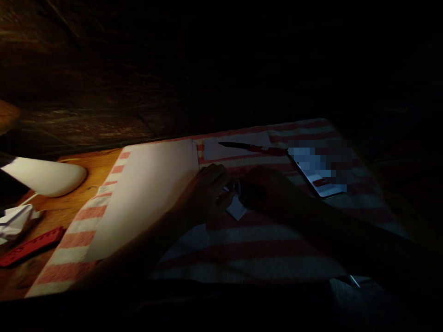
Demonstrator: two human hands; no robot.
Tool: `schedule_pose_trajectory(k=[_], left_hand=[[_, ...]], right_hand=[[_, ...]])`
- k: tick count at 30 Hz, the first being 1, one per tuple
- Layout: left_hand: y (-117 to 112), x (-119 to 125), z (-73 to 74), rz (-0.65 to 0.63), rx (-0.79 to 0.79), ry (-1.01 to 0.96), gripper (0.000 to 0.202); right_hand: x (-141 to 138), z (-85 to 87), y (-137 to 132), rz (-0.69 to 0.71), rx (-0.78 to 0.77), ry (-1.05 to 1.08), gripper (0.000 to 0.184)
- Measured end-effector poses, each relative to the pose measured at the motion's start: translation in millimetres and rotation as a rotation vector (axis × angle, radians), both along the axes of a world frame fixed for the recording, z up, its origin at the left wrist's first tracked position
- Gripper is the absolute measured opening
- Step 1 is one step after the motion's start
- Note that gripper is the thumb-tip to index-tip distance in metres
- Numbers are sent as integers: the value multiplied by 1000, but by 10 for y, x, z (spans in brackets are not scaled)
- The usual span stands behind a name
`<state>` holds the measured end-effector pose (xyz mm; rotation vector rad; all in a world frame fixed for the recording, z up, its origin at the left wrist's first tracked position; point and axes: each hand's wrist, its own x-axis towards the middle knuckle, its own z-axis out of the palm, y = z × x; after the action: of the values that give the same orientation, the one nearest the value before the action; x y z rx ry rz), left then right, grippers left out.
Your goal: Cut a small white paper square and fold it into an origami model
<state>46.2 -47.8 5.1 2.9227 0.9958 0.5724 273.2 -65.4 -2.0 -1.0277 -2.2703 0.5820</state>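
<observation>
Striped cloth spread as work surface, large blank sheet lying flat on its left half. Left hand and right hand close together at mid-cloth; lit phone and red-handled cutter set just beyond, within reach. Small folded paper piece between the hands, pinched narrowly by left fingertips, seemingly to steady it; right-hand hold shadowed, cannot tell.

Dark room; white lamp lights wooden table, striped cloth.
</observation>
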Motion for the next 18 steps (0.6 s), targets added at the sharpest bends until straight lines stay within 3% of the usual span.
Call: schedule_pose_trajectory(k=[18], left_hand=[[-11,28,-90,22,-75,-265,15]], right_hand=[[83,-32,55,88,25,-49,16]])
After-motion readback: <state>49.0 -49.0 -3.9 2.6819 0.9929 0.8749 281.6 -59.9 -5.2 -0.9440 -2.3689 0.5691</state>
